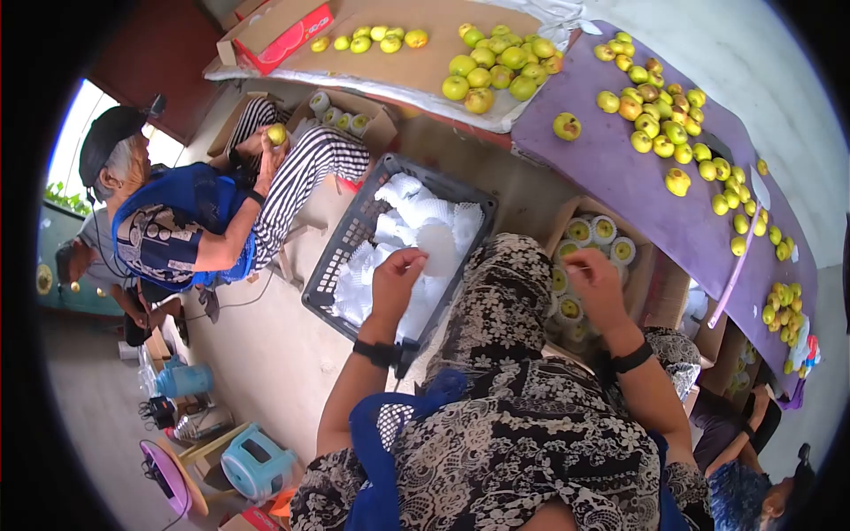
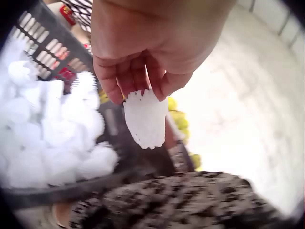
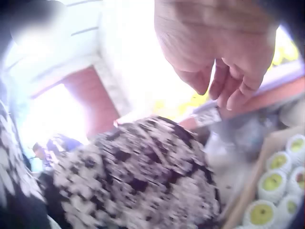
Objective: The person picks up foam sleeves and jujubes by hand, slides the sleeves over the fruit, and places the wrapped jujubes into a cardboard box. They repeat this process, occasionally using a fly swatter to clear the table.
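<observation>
Between its thumb and fingertips, my left hand (image 1: 397, 285) pinches a white foam net sleeve (image 2: 145, 119), which hangs down in the left wrist view. Below that hand stands a dark plastic crate (image 1: 354, 208) filled with more foam sleeves (image 1: 425, 208). My right hand (image 1: 598, 288) hovers over a cardboard box (image 3: 257, 179), its fingers loosely bent with nothing between them. Inside the box sit yellow-green apples (image 3: 262, 214), each wrapped in a white foam sleeve.
Many loose yellow-green apples (image 1: 651, 115) lie on a purple-covered table (image 1: 593, 168), beside a long-handled pink tool (image 1: 737, 274). A seated person (image 1: 195, 221) at left holds an apple (image 1: 277, 134). Another person (image 1: 753, 478) sits at lower right. A blue stool (image 1: 257, 460) stands at lower left.
</observation>
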A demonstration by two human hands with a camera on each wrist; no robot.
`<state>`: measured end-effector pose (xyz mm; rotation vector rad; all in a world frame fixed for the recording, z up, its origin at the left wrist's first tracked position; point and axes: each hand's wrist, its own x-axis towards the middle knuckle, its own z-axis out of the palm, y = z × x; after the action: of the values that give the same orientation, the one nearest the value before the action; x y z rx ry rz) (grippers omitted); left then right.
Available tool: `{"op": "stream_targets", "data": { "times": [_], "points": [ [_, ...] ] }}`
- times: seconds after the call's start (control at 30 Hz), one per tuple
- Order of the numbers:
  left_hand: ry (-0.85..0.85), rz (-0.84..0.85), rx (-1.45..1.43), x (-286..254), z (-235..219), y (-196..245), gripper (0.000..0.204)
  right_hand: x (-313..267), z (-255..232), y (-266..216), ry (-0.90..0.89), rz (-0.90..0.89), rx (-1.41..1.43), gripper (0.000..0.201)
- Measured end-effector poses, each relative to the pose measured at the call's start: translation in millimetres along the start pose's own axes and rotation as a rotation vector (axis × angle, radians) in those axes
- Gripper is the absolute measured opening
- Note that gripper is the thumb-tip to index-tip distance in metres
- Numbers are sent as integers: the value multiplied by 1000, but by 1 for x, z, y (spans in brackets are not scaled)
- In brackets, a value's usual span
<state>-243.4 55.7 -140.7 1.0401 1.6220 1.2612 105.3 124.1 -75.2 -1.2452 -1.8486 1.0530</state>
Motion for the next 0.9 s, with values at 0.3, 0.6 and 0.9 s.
{"op": "stream_targets", "data": {
  "times": [0.3,0.6,0.9],
  "points": [
    [-305,323,-271,-68,102,124,12,-27,1,-90,-65,-132,131,34],
    [-415,186,-504,-81,139,139,20,-64,-38,-63,-36,-254,239,22],
    [-333,497,64,-99,156,155,17,-75,-39,-66,32,-70,274,17]
  ]
}}
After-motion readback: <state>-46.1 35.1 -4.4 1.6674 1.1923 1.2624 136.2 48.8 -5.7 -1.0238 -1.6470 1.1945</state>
